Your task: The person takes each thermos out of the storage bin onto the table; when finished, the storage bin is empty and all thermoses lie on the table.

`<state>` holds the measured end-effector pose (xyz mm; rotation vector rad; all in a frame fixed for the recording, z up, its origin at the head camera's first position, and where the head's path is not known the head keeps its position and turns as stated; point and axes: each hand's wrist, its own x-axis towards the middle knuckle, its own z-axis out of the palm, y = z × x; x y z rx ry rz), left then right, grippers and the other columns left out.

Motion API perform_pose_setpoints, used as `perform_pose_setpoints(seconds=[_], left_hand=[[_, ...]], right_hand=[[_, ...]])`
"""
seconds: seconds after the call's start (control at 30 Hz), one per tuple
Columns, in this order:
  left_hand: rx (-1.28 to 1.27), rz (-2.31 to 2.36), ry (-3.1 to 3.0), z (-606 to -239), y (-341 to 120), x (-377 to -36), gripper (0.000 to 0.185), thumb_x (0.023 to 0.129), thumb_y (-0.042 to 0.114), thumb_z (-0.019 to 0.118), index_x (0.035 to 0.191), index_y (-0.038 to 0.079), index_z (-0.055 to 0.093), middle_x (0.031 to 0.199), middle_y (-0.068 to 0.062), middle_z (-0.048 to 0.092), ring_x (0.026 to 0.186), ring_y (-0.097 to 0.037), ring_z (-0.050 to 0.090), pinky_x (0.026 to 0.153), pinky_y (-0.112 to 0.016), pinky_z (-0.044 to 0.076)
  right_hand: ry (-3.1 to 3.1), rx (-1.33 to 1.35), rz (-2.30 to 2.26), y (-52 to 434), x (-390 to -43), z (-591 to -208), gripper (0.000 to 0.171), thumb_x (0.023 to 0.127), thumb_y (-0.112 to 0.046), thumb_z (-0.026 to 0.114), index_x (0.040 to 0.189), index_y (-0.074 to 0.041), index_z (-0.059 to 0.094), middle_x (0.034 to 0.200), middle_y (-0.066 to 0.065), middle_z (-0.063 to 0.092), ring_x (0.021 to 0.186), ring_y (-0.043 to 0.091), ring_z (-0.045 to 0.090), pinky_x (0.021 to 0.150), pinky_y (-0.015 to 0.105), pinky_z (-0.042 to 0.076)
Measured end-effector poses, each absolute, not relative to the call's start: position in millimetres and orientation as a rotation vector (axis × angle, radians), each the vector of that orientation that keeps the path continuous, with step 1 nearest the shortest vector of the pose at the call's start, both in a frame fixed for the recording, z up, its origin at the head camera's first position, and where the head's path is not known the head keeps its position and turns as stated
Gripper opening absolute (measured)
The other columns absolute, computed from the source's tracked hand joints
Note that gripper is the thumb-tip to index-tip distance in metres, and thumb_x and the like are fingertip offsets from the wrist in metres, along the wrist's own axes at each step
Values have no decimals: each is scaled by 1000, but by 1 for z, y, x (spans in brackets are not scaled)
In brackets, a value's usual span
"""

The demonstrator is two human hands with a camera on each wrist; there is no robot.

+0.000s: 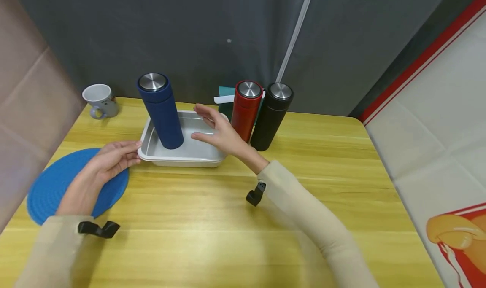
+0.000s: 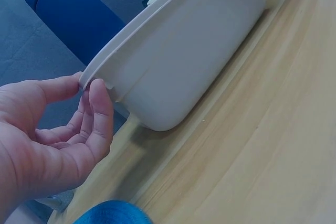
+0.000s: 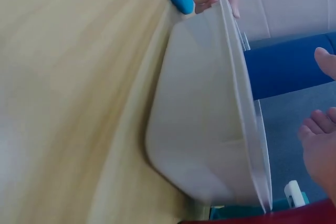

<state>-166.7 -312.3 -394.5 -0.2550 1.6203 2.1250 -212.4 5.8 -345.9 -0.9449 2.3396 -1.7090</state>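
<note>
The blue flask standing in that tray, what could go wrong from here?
The blue flask stands tall, ungripped, in the tray; the right hand is open beside it. A nudge could topple it.

The left hand pinches only the tray's rim; lifting there might tilt the tray.

The red flask and black flask stand close behind.

Left hand (image 2: 50,140) at 8 o'clock, thumb and fingertips pinching the rim of the pale gray tray (image 2: 194,51) on the wooden table (image 2: 262,156). Dark blue bottle (image 2: 73,19) up at 10 o'clock behind the rim. Bit of blue mat (image 2: 110,213) at 6.
</note>
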Motion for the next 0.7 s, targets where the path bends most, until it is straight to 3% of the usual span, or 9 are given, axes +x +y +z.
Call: perform_pose_setpoints(seconds=[0.33,0.7], left_hand=[[-220,2108,1634,-390,-312,-165,17,100,17,56,92,16,71,86,-2,68,78,-11,64,70,-21,56],[-244,2058,1678,-386,-311,-166,16,99,20,58,91,17,71,82,-1,67,74,-9,62,68,-19,55]], right_hand=[[2391,-813,-1604,-28,-238,-343,81,85,-22,77,149,-10,29,152,1,35,137,9,35,109,13,30],[2213,-746,-1795,-57,-249,-346,81,86,-16,76,150,-7,28,147,6,41,134,13,40,111,19,32]])
